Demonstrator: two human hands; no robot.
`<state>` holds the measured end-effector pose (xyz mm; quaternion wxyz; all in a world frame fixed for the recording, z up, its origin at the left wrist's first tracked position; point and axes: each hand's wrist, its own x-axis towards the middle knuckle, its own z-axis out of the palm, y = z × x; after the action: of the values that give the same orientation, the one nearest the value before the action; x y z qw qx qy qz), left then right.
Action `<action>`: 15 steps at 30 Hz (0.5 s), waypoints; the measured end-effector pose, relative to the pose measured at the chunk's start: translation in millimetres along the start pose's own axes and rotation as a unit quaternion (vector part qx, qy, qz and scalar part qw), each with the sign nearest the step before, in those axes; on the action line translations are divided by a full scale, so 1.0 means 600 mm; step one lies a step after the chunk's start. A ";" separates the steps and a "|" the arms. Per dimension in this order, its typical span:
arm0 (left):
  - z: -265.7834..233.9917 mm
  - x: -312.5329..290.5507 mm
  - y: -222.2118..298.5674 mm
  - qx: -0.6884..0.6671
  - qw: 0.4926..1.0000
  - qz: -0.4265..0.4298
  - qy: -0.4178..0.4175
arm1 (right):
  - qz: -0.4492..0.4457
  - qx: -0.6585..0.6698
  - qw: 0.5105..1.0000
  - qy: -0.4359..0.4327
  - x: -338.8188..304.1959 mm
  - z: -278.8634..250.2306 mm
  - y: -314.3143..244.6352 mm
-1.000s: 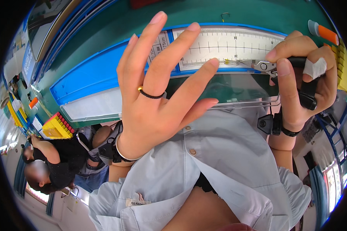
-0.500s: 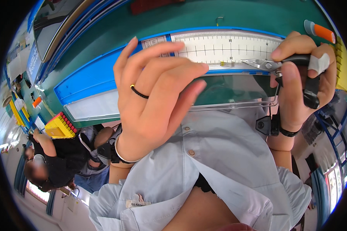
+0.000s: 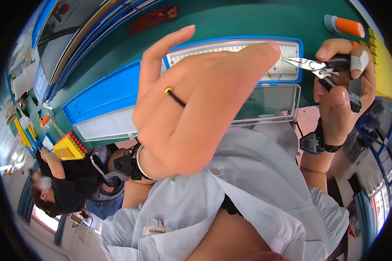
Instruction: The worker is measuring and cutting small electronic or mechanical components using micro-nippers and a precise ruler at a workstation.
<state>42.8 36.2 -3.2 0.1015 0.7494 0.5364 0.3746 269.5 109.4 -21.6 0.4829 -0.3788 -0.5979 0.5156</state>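
My right hand [image 3: 340, 108] grips small pliers [image 3: 311, 65] with black handles and silver jaws, their tips pointing left. White tape wraps one of its fingers. My left hand [image 3: 191, 108], wearing a dark ring with a gold bead, reaches across in front, its index fingertip close beside the jaw tips. Its little finger sticks out, while the thumb and whatever it pinches are hidden. Beneath both lies an open blue case [image 3: 113, 93] with a white ruler-marked sheet [image 3: 191, 53]. A thin yellowish piece [image 3: 284, 75] lies near the sheet's lower edge, too small to name.
An orange spool [image 3: 349, 27] lies at the far right, beside a yellow ridged block [image 3: 385, 71]. Toward the back left are a dark red item [image 3: 150, 19] and a framed glossy panel [image 3: 67, 43]. Another person [image 3: 74, 185] sits at the left near a yellow-and-red box [image 3: 69, 145].
My left hand has moved right and closer to the view, its index fingertip now near the plier tips. The right hand and pliers have shifted slightly, with the jaws tilted more.
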 end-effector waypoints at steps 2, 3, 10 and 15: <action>0.007 -0.002 -0.004 -0.023 0.999 -0.012 -0.028 | 0.007 0.005 1.000 -0.004 0.002 0.008 -0.001; 0.009 -0.003 -0.006 -0.034 0.998 -0.023 -0.036 | 0.006 0.008 1.000 -0.010 0.002 0.009 -0.001; 0.024 0.004 0.001 -0.072 0.996 -0.027 -0.040 | 0.021 -0.002 0.999 -0.046 -0.004 -0.026 -0.001; 0.027 0.004 0.005 -0.103 0.993 -0.041 -0.030 | 0.019 0.005 0.999 -0.033 -0.001 -0.013 -0.009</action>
<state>55.8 41.1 -11.7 0.2099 0.7231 0.5220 0.4007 277.5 109.6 -16.6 0.4548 -0.3703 -0.6035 0.5402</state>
